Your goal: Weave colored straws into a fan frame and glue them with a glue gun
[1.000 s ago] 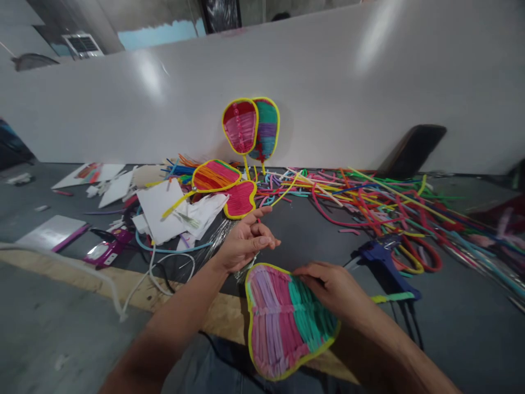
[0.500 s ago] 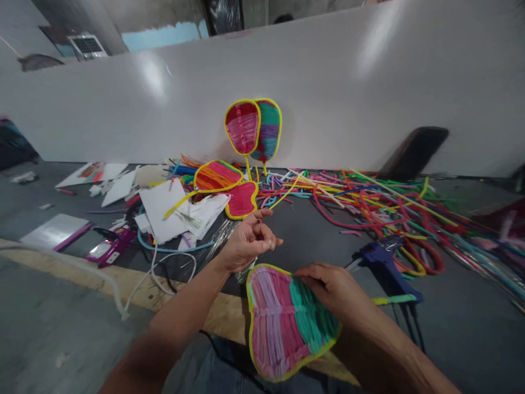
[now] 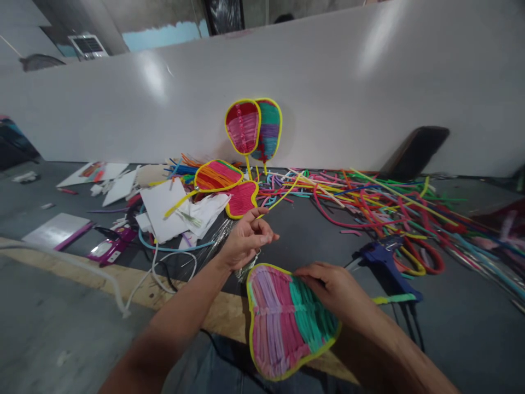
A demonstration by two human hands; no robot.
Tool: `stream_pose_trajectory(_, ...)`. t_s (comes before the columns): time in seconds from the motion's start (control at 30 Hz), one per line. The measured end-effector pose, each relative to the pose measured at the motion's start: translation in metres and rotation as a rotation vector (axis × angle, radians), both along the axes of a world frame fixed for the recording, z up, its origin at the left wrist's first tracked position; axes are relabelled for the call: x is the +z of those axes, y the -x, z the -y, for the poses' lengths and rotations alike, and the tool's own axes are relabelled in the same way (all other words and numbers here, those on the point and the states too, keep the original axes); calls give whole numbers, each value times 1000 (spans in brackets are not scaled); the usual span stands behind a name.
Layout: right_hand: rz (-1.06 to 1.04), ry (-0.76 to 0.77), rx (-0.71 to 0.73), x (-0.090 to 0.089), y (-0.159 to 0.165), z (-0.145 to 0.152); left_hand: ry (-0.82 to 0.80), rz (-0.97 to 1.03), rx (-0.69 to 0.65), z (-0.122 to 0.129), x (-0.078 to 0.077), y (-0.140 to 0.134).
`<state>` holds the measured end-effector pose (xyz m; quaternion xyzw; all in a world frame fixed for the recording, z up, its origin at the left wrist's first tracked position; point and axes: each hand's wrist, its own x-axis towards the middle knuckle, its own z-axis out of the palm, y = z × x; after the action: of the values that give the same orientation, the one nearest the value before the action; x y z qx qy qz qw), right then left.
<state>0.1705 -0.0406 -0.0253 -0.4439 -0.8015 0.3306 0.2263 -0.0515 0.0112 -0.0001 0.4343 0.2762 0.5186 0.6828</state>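
My right hand (image 3: 322,282) pinches the upper edge of a pipe-cleaner fan (image 3: 274,323) at the table's front edge. Its lobed panel is striped lilac, pink and teal, with a yellow rim and a thin band across the stripes. Above the fan's left part, my left hand (image 3: 246,241) hovers with its fingers apart and partly bent, and nothing clear shows in it. A yellow and pale green strip (image 3: 394,299) runs out past my right wrist; whether it joins the fan is hidden. Right of my right hand lies a blue glue gun (image 3: 383,268).
Two finished fans (image 3: 243,128) lean on the white panel (image 3: 328,98). An orange-red fan (image 3: 217,176) and a pink one (image 3: 241,200) lie before them. Loose pipe cleaners (image 3: 361,197) spread right. White sheets (image 3: 164,208), a purple device (image 3: 112,246) and cables lie left.
My left hand's fingers have spread a little, with the thumb and index finger further apart. My right hand and the fan have stayed almost still.
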Motion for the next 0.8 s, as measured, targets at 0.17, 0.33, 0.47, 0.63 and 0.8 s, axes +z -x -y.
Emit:
stream_pose_trajectory(0.17,-1,-5,0,-2,0,0,5,27,81,-2,0,-1)
stream_pose_trajectory(0.33,9,-18,-4,1,0,1,36,87,57,-2,1,-1)
stream_pose_trajectory(0.47,12,-10,2,4,1,1,52,114,51,-3,1,1)
stream_pose_trajectory(0.63,28,10,-1,1,0,1,64,111,73,-3,0,1)
stream_pose_trajectory(0.8,31,18,-2,-1,-1,0,91,130,75,-3,0,0)
